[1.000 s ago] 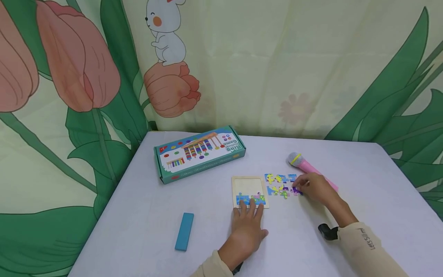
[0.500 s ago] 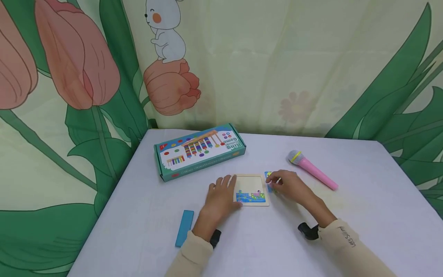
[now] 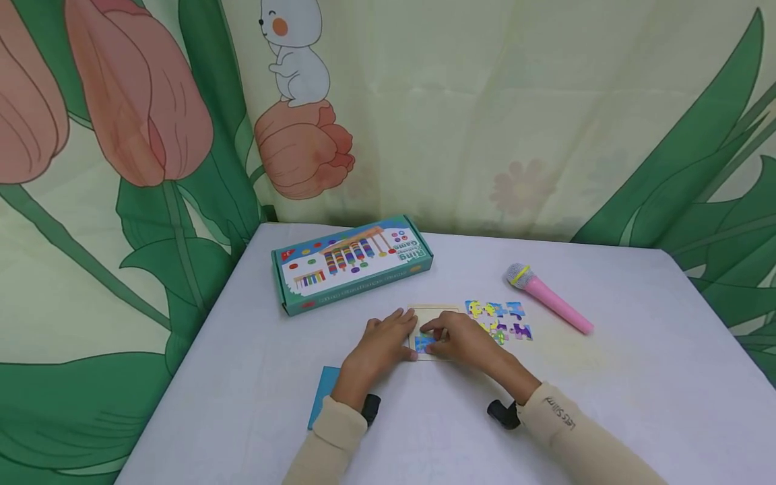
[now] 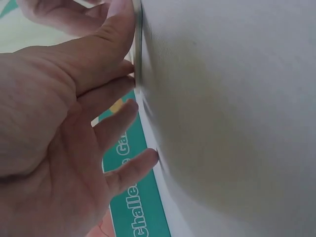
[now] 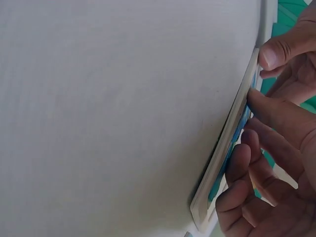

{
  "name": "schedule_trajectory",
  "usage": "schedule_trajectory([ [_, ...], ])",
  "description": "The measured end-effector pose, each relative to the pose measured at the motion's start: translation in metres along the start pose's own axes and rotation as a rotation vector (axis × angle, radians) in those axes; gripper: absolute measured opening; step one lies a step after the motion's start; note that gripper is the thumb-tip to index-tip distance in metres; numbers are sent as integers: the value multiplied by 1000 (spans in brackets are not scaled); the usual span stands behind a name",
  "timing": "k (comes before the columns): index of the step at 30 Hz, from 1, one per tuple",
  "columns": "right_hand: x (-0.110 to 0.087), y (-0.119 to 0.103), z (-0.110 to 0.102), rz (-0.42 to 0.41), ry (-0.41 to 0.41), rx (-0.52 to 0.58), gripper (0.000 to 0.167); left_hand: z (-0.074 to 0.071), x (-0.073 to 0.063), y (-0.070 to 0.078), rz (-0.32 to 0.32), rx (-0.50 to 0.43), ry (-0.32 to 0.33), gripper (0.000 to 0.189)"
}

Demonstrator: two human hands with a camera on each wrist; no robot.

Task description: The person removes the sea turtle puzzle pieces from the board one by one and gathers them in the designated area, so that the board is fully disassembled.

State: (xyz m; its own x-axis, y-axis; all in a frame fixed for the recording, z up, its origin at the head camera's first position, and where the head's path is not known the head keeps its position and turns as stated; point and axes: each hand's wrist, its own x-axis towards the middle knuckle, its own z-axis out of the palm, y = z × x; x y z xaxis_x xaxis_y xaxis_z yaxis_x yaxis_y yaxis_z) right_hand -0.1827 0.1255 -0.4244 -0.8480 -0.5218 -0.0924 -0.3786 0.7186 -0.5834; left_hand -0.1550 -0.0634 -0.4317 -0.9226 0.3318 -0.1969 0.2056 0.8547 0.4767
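Observation:
A small square wooden puzzle tray [image 3: 433,307] lies on the table, with blue puzzle pieces [image 3: 424,344] along its near edge, partly covered by fingers. My left hand [image 3: 380,345] rests at the tray's left side, fingers stretched over the rim and thumb at the near left corner. In the left wrist view, the left hand's thumb [image 4: 118,24] lies against the tray edge. My right hand [image 3: 463,339] is over the tray, thumb and curled index finger pinching a puzzle piece mostly hidden by them. Loose puzzle pieces [image 3: 520,331] with yellow, blue and purple patterns lie just right of the tray.
A green-edged game box [image 3: 354,265] sits behind the tray to the left. The pink toy microphone [image 3: 558,304] lies at the right beyond the loose pieces. Partly under the left forearm is a flat blue block [image 3: 321,396]. A printed curtain [image 3: 461,135] hangs behind the table.
My right hand has moved left from the loose pieces to over the tray. The left hand has shifted from the tray's near edge to its left side.

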Motion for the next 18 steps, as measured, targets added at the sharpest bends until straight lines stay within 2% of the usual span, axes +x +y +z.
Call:
schedule_trajectory([
  [11, -2, -5, 4, 36, 49, 21, 33, 1, -2, 2, -11, 5, 1, 74],
  [18, -6, -5, 5, 21, 82, 74, 31, 2, 0, 2, -16, -1, -1, 74],
])
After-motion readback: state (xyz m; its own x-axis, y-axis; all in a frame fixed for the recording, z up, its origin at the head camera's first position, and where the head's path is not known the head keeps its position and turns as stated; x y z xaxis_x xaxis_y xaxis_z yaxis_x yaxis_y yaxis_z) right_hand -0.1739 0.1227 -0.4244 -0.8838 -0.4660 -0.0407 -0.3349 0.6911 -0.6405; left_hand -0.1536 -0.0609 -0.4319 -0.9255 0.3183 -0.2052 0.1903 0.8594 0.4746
